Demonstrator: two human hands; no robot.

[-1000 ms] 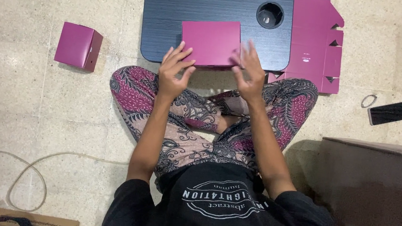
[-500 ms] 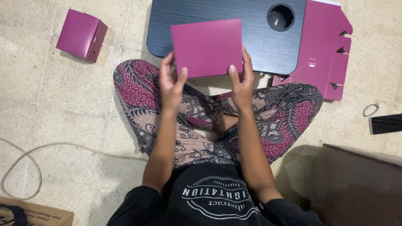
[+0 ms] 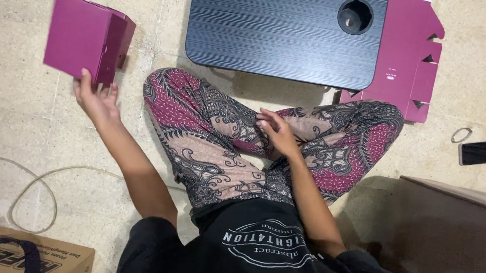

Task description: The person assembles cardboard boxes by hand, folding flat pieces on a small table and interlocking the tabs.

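Two hands work apart: the left hand (image 3: 94, 97), fingers spread, touches the underside of a folded magenta cardboard box (image 3: 87, 39) over the speckled stone floor (image 3: 13, 118), while the right hand (image 3: 276, 132) rests loosely open, holding nothing, on patterned trousers (image 3: 213, 146)

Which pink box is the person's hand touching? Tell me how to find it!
Start at the big dark lap table on the floor and look off its left end. There sits a folded-up magenta box, with the left hand at its bottom edge. Unlike the flat magenta cardboard on the table's other side, it stands up as a cube.
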